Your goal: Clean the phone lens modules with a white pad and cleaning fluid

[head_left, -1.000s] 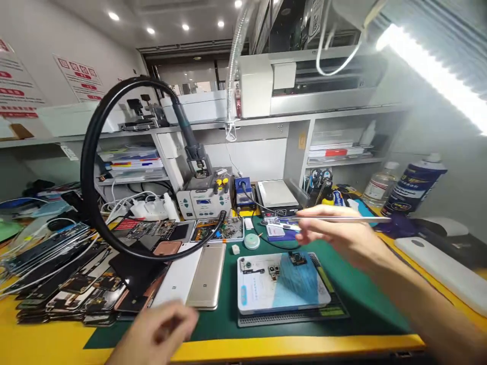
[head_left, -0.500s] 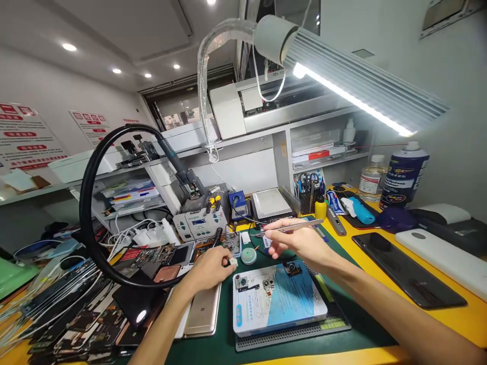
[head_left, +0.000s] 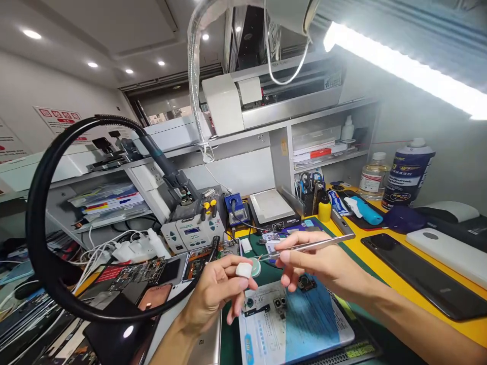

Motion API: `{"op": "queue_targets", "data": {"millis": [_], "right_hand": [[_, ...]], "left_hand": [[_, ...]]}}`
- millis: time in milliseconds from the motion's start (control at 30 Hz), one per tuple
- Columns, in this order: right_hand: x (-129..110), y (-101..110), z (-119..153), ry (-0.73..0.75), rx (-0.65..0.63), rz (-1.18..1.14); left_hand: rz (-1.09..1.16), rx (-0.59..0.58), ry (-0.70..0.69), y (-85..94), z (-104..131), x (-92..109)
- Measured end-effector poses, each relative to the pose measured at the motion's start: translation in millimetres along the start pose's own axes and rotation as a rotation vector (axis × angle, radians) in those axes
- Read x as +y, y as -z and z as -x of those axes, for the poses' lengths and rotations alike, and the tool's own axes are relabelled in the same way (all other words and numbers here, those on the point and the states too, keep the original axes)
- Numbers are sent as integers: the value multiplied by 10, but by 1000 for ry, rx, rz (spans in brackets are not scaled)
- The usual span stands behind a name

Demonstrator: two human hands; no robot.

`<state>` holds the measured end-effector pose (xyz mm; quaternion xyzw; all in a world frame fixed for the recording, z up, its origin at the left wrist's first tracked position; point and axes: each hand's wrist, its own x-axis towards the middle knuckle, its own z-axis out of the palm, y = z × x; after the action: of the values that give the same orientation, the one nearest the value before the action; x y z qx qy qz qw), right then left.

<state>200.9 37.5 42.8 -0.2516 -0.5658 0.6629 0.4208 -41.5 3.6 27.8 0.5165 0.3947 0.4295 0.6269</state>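
Observation:
My left hand [head_left: 222, 289] is closed on a small white rounded block [head_left: 244, 270], pinched between thumb and fingers; its kind is unclear. In my right hand [head_left: 310, 258] are metal tweezers [head_left: 315, 246], held like a pen, with tips pointing left toward the block. Just behind the white block sits a round pale-green tin [head_left: 255, 267], partly covered by it. Below both hands lies a blue and white box [head_left: 300, 329] bearing small camera modules [head_left: 279, 303]. A gold phone [head_left: 203, 344] lies under my left forearm, mostly hidden.
A black hose [head_left: 34, 213] loops across the left side over phone boards [head_left: 139, 268]. Behind stand a rework station [head_left: 194, 230] and a blue soldering unit [head_left: 236, 210]. At right are a dark phone [head_left: 422, 274], spray can [head_left: 409, 172] and clear bottle [head_left: 373, 177]. A lamp [head_left: 403, 71] hangs above.
My left hand has lifted from beside the gold phone and turned, bringing the white block up near the tweezer tips. My right hand has lowered slightly. The camera view has moved closer.

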Motion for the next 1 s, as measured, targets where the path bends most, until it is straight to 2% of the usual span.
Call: {"op": "queue_targets", "data": {"millis": [200, 367, 533, 700, 833, 1000], "right_hand": [[70, -133, 61, -52, 2, 35], [66, -176, 80, -93, 24, 44], [28, -117, 98, -4, 68, 26], [-7, -113, 145, -2, 38, 125], [-49, -164, 157, 86, 38, 214], [-47, -167, 167, 118, 8, 308]], "left_hand": [[189, -58, 74, -31, 21, -44], [294, -121, 70, -38, 27, -126], [434, -208, 65, -22, 27, -176], [573, -273, 48, -22, 34, -183], [616, -314, 30, -42, 56, -199], [632, -330, 21, -46, 59, -224]]}}
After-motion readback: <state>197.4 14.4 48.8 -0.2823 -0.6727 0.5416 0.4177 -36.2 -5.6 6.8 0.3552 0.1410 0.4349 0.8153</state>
